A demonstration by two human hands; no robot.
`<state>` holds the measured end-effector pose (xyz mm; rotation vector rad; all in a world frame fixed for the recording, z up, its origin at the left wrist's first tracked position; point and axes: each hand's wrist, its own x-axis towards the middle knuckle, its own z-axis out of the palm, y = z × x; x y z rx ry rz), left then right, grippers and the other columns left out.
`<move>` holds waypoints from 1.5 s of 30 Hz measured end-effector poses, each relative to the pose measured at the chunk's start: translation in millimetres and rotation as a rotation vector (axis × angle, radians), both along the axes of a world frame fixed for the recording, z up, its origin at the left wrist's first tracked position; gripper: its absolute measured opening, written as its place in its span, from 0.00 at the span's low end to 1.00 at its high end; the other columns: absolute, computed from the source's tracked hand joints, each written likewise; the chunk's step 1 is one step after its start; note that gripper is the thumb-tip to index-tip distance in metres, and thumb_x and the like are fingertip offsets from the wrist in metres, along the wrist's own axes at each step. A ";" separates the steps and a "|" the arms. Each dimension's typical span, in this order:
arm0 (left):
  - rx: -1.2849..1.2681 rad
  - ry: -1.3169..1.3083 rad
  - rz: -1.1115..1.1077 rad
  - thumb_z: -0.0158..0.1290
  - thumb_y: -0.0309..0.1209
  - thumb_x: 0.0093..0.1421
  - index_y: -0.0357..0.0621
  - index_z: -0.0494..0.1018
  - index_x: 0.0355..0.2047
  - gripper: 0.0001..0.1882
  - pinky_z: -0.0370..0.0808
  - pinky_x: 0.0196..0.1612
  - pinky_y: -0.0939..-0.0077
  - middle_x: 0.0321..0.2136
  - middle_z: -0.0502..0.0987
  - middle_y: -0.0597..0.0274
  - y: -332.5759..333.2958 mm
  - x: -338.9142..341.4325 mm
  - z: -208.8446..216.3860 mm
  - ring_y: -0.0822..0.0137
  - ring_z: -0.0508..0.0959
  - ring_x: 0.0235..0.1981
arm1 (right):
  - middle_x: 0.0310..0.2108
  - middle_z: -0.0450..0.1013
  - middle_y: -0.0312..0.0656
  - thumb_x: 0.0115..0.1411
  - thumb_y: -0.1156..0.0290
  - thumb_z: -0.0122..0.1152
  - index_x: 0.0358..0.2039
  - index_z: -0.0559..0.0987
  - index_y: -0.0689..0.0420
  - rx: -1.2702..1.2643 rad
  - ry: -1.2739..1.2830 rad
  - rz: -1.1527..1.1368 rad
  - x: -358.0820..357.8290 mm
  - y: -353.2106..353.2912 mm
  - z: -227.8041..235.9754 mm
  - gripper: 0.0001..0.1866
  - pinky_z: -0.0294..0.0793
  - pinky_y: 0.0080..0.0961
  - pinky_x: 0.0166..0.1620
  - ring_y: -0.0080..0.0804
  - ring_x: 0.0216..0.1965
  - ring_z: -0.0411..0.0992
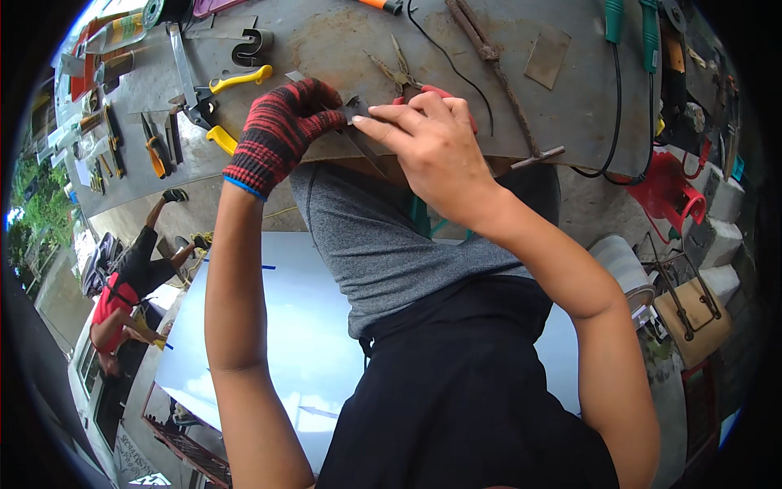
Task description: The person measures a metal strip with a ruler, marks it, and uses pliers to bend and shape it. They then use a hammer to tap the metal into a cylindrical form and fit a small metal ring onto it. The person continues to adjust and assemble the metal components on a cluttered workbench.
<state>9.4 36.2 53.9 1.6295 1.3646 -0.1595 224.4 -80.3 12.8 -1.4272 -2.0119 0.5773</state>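
Observation:
My left hand (289,126), in a red and black striped knit glove with a blue cuff, is closed on a thin grey metal strip (366,151). One end of the strip pokes out past the glove's far side. A small dark curved part of the metal shows between my two hands. The bare fingertips of my right hand (436,147) press together at this curved part. Just beyond lie pliers (399,75) with red handles, jaws pointing away, partly covered by my right hand. An S-shaped bent metal strip (252,47) rests on the bench farther left.
On the metal bench (326,41) lie yellow-handled shears (199,106), orange-handled pliers (155,151), a rusty rod (505,77) and a square metal plate (547,57). Green-handled cables (615,81) run down the right. Another person (130,293) bends over at far left.

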 end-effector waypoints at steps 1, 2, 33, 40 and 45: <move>0.001 0.000 0.013 0.65 0.28 0.61 0.38 0.80 0.46 0.14 0.78 0.50 0.71 0.38 0.85 0.59 -0.7 -0.6 -1.0 0.71 0.82 0.42 | 0.47 0.80 0.33 0.57 0.76 0.61 0.51 0.84 0.49 -0.010 0.056 -0.040 2.3 -0.9 -0.3 0.20 0.64 0.38 0.52 0.35 0.47 0.71; -0.008 0.015 0.003 0.65 0.29 0.61 0.39 0.81 0.45 0.14 0.78 0.50 0.71 0.38 0.85 0.59 0.2 0.2 0.0 0.71 0.82 0.42 | 0.46 0.80 0.32 0.55 0.77 0.63 0.49 0.84 0.49 -0.017 0.113 -0.076 4.7 1.9 4.2 0.20 0.65 0.37 0.52 0.35 0.47 0.71; 0.103 0.038 -0.202 0.69 0.42 0.57 0.42 0.83 0.40 0.18 0.78 0.48 0.71 0.34 0.86 0.58 17.9 0.2 -7.0 0.65 0.85 0.40 | 0.56 0.76 0.32 0.58 0.71 0.57 0.50 0.84 0.58 0.107 -0.424 0.112 -5.2 -2.4 16.6 0.20 0.61 0.33 0.55 0.33 0.49 0.68; 0.124 0.023 -0.191 0.69 0.43 0.57 0.41 0.83 0.40 0.19 0.79 0.48 0.70 0.34 0.86 0.56 13.6 -3.4 -8.3 0.64 0.85 0.39 | 0.57 0.75 0.31 0.58 0.69 0.57 0.54 0.83 0.56 0.180 -0.540 0.160 -3.3 -5.1 12.7 0.22 0.61 0.32 0.49 0.30 0.46 0.68; 0.130 0.061 -0.201 0.69 0.43 0.56 0.40 0.83 0.42 0.21 0.79 0.49 0.69 0.35 0.86 0.53 12.5 2.6 -5.4 0.61 0.85 0.40 | 0.57 0.75 0.30 0.58 0.68 0.58 0.54 0.83 0.56 0.186 -0.592 0.165 -3.3 -6.8 12.9 0.23 0.61 0.32 0.46 0.30 0.44 0.67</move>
